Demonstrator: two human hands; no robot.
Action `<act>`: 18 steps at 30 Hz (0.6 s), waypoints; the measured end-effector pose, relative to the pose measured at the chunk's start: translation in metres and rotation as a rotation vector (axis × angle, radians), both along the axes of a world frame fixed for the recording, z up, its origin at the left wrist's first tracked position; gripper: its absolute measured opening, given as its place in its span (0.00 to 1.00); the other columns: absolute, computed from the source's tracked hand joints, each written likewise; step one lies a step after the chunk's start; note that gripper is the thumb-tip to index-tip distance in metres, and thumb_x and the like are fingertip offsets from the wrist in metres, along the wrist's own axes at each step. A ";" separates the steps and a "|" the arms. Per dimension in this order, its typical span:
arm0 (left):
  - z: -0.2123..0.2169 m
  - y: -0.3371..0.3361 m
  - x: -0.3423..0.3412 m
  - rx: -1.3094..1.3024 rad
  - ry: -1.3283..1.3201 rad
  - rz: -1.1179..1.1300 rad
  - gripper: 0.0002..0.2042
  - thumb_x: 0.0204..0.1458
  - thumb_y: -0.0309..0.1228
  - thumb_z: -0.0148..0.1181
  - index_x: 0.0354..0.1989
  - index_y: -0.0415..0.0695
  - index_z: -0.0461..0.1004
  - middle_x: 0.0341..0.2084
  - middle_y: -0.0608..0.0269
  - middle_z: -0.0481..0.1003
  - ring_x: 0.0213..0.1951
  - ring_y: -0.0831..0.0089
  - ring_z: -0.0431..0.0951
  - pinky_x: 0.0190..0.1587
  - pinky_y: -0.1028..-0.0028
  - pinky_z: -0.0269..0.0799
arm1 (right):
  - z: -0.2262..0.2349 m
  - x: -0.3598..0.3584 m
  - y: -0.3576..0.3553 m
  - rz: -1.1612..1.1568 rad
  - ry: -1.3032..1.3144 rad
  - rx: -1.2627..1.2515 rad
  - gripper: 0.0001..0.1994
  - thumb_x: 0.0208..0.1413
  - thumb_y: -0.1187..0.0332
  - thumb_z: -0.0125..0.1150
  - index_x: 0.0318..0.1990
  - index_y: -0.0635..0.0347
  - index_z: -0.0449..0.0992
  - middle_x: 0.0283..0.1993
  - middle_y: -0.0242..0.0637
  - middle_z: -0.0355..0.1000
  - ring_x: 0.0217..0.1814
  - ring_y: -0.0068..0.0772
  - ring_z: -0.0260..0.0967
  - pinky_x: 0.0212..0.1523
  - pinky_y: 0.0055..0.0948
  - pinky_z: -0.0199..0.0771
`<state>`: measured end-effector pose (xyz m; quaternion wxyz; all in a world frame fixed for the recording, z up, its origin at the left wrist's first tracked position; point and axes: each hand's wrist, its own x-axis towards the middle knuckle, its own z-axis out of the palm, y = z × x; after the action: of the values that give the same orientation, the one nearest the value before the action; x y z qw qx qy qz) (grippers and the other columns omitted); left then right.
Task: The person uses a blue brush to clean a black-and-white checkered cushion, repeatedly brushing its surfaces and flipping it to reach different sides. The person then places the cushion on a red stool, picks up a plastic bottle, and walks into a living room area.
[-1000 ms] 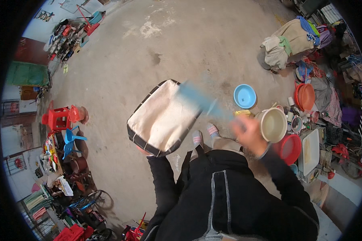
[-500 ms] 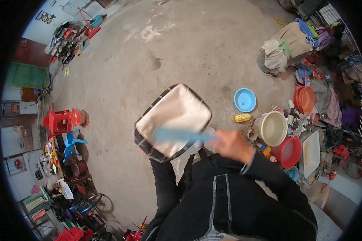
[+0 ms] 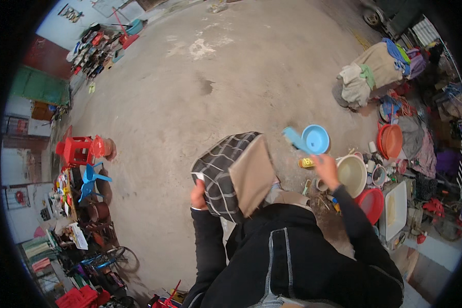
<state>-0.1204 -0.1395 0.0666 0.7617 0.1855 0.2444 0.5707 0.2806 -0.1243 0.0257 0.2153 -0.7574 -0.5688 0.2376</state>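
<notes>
A bare grey concrete floor [image 3: 190,102] fills the middle of the yard, marked by a pale patch [image 3: 200,49] and a dark stain [image 3: 206,86]. At the left stand a red plastic stool [image 3: 76,150], a blue plastic chair [image 3: 90,179] and a green door [image 3: 38,87]. A bicycle [image 3: 105,259] lies lower left. Basins, tubs and heaped cloth [image 3: 369,74] crowd the right side. Daylight falls evenly, without hard shadows.

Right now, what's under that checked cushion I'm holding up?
The left hand grips the checked cushion at its edge. Below it show bare concrete floor and a dark jacket; the lap is covered.
</notes>
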 end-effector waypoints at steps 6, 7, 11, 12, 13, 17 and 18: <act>0.086 0.015 0.005 0.064 0.729 -0.523 0.20 0.46 0.35 0.65 0.45 0.40 0.70 0.35 0.69 0.73 0.37 0.79 0.69 0.39 0.78 0.66 | 0.037 0.043 0.005 -0.199 0.427 0.105 0.19 0.57 0.61 0.53 0.19 0.66 0.64 0.18 0.23 0.55 0.24 0.14 0.48 0.22 0.22 0.51; 0.091 0.017 0.007 0.057 0.794 -0.588 0.20 0.46 0.33 0.65 0.47 0.40 0.69 0.36 0.69 0.72 0.37 0.79 0.69 0.40 0.77 0.67 | 0.046 0.037 0.007 -0.188 0.444 0.096 0.18 0.58 0.62 0.52 0.21 0.66 0.66 0.19 0.22 0.57 0.24 0.13 0.50 0.22 0.21 0.53; 0.110 0.025 0.016 0.073 0.923 -0.649 0.15 0.50 0.33 0.61 0.42 0.38 0.71 0.32 0.68 0.73 0.34 0.79 0.69 0.37 0.76 0.67 | 0.093 -0.007 0.001 -0.007 0.563 0.246 0.13 0.54 0.66 0.57 0.23 0.67 0.69 0.18 0.26 0.60 0.22 0.17 0.55 0.23 0.22 0.58; 0.115 0.026 0.019 0.141 0.986 -0.666 0.14 0.50 0.33 0.61 0.42 0.38 0.71 0.31 0.66 0.74 0.34 0.78 0.69 0.37 0.75 0.67 | 0.108 -0.015 -0.002 0.193 0.438 0.287 0.12 0.51 0.65 0.59 0.24 0.66 0.70 0.18 0.31 0.62 0.21 0.22 0.58 0.23 0.24 0.59; 0.121 0.027 0.021 0.210 1.048 -0.684 0.14 0.50 0.34 0.61 0.42 0.38 0.71 0.31 0.65 0.74 0.33 0.78 0.69 0.37 0.74 0.68 | 0.125 -0.026 -0.005 0.388 0.310 0.326 0.12 0.49 0.65 0.62 0.24 0.65 0.71 0.18 0.36 0.64 0.19 0.28 0.60 0.22 0.26 0.61; 0.132 0.022 0.030 0.513 1.221 -0.702 0.13 0.49 0.33 0.61 0.39 0.39 0.72 0.34 0.54 0.74 0.34 0.63 0.73 0.40 0.70 0.68 | 0.130 -0.066 0.012 0.645 0.165 0.271 0.13 0.47 0.59 0.63 0.25 0.60 0.73 0.16 0.42 0.64 0.16 0.43 0.64 0.18 0.37 0.61; 0.133 0.019 0.032 0.621 1.215 -0.716 0.12 0.48 0.32 0.61 0.39 0.39 0.72 0.35 0.53 0.74 0.35 0.59 0.73 0.41 0.69 0.68 | 0.116 -0.062 0.034 0.567 0.079 0.196 0.13 0.48 0.58 0.62 0.25 0.60 0.73 0.14 0.44 0.64 0.16 0.44 0.63 0.18 0.37 0.60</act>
<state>-0.0880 -0.1208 0.1999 0.5451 0.7393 0.3734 0.1296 0.2191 -0.0904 0.1419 0.2343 -0.5342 -0.7690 0.2615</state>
